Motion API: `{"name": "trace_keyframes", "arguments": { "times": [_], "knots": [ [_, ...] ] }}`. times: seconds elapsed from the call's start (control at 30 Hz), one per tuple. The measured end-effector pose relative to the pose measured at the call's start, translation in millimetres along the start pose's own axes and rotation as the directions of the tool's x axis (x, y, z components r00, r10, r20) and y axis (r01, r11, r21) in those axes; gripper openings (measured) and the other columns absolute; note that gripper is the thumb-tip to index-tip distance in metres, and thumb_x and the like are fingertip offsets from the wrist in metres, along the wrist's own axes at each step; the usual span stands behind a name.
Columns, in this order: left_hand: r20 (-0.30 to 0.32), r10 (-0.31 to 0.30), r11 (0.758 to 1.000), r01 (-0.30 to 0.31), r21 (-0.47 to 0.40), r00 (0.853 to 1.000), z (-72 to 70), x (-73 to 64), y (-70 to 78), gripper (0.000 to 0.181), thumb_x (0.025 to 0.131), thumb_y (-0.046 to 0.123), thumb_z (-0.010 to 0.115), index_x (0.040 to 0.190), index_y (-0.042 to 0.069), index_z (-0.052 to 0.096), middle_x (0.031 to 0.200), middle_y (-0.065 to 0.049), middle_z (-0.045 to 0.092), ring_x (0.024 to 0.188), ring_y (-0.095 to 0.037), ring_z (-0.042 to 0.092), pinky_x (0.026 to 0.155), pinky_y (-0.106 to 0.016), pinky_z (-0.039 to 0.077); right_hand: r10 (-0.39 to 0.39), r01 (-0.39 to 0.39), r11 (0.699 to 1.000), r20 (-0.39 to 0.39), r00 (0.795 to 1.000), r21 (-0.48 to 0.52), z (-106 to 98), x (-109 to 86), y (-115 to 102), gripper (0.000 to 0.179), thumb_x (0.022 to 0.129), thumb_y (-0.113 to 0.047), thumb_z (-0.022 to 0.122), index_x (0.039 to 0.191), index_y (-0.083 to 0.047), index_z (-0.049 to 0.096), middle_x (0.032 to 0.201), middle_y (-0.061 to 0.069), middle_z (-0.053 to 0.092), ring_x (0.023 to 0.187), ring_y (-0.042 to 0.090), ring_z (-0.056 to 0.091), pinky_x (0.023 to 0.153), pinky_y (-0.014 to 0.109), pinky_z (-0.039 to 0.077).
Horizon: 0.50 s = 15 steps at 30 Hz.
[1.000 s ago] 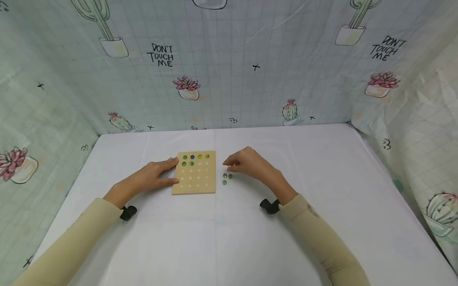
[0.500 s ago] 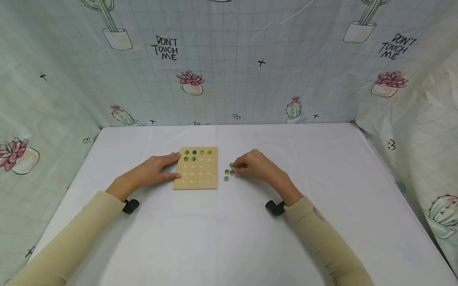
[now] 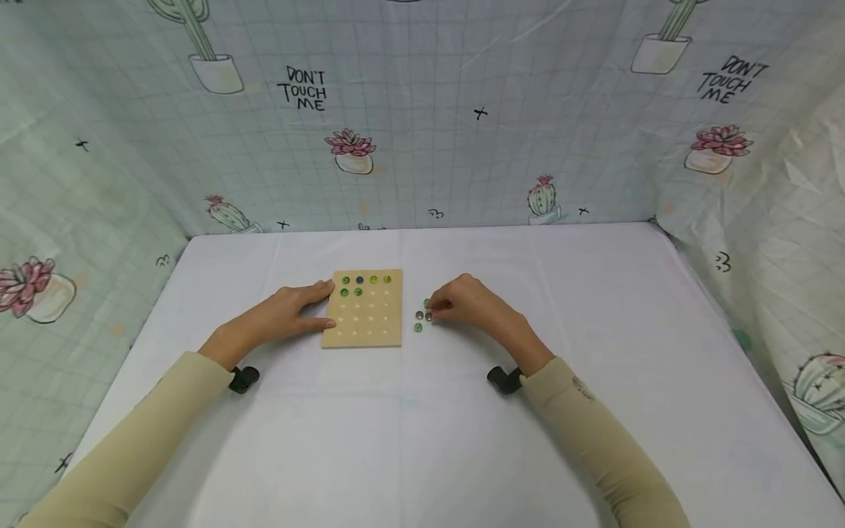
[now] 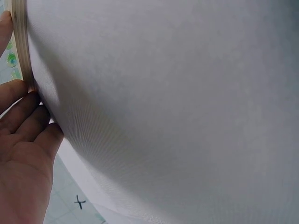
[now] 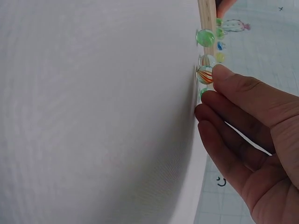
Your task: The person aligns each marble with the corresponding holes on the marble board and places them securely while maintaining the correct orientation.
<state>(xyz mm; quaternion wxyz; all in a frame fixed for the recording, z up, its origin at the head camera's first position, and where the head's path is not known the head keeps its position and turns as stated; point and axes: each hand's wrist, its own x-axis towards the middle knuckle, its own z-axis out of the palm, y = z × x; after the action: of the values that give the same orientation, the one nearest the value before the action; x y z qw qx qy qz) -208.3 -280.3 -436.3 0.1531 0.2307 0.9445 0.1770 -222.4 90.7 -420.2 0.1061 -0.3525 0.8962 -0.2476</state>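
Observation:
A square wooden board (image 3: pixel 370 312) with rows of small hollows lies on the white table. Several glass marbles, green, blue and yellow, sit in its two far rows, among them a blue marble (image 3: pixel 359 279). My left hand (image 3: pixel 280 315) rests against the board's left side, thumb and fingers spread along its edge. To the board's right, my right hand (image 3: pixel 472 304) hovers low over a small group of loose marbles. Its thumb tip meets an orange-striped marble (image 5: pixel 205 74), with the index finger just beside it. A green marble (image 5: pixel 205 38) and a clear one (image 3: pixel 419 315) lie close by.
The white tabletop (image 3: pixel 396 440) spreads around the board and both arms. A printed cloth (image 3: pixel 422 132) with cactus drawings stands behind it and at both sides. A black wrist camera (image 3: pixel 244 380) sits on the left wrist, another black camera (image 3: pixel 505 380) on the right.
My right hand has shifted slightly right, uncovering a green marble, and has stayed almost still since. The left hand keeps its place on the board's edge. The head view has shifted a little.

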Motion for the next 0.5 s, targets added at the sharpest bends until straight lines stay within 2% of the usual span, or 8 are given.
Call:
{"name": "trace_keyframes", "arguments": {
  "times": [0.5],
  "knots": [
    [-0.014, 0.003, 1.000, -0.003, -0.009, 1.000, 0.5, -2.3, 0.3, 0.093, 0.092, 0.057, 0.069, 0.159, 0.006, 0.031, 0.162, -0.020, 0.031, 0.150, -0.039, 0.030, 0.119, -0.056, 0.031, 0.004, -0.005, 0.994, -0.009, 1.000, -0.107, 6.7, 4.3, -1.7, 0.013, 0.085, -0.017, 0.085, 0.096, -0.010, 0.083, 0.092, -0.001, 0.079, 0.073, 0.003, 0.064, 0.068, 0.018, 0.054]
  ]
}}
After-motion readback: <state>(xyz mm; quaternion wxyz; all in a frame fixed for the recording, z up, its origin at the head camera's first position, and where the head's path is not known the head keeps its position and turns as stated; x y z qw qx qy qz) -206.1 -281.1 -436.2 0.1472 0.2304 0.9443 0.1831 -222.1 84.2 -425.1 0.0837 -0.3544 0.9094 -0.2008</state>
